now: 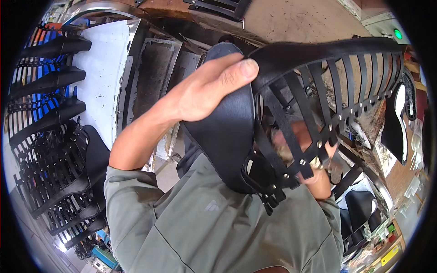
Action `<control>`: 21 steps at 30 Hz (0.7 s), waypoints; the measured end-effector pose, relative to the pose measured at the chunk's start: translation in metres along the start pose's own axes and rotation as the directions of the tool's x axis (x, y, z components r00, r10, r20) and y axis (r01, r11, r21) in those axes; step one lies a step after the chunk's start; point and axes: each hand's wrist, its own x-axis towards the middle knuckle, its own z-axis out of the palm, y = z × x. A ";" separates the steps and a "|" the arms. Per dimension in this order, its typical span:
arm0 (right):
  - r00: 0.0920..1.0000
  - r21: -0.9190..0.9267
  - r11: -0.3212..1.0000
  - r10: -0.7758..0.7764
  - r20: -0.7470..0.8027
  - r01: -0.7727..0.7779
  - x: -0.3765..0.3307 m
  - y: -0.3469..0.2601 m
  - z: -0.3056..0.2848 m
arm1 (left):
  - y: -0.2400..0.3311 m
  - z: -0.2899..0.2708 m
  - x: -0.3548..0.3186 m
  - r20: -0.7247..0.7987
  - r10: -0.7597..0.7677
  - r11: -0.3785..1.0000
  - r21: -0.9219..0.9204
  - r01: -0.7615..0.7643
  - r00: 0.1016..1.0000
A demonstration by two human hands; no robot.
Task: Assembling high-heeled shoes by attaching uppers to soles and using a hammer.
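Note:
A large black leather piece with riveted straps point(227, 127) is held up in front of my chest. It has a smooth, solid curved band from which a row of narrow straps fans out, joined by silver rivets along the lower edge. My left hand point(214, 86) grips the solid part, thumb lying on top near the bend and the other fingers out of sight behind it. Behind the straps, my right hand point(296, 141) is smeared by motion and partly covered, so its fingers cannot be made out.
Many similar black strapped pieces point(54, 177) hang or lie stacked at the left, beside a white sheeted surface point(102, 77). A worn metal tray point(154, 77) lies beyond my left arm. A brown bench top point(291, 20) is at the far side. Black-and-white pieces point(396, 123) are at the right.

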 end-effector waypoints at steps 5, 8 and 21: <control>0.754 -0.020 0.791 0.574 -0.319 -0.611 0.126 -0.033 0.006 | 0.049 0.001 0.006 0.049 -0.172 0.950 -0.257 0.179 0.984; 0.841 -0.016 0.869 0.474 -0.261 -0.495 0.102 -0.032 0.006 | 0.031 -0.003 0.007 0.095 -0.069 0.995 -0.060 0.075 0.993; 0.783 -0.246 0.744 0.594 -0.182 -0.622 0.047 -0.082 0.055 | 0.012 0.007 -0.018 -0.104 -0.200 0.962 -0.210 0.176 0.974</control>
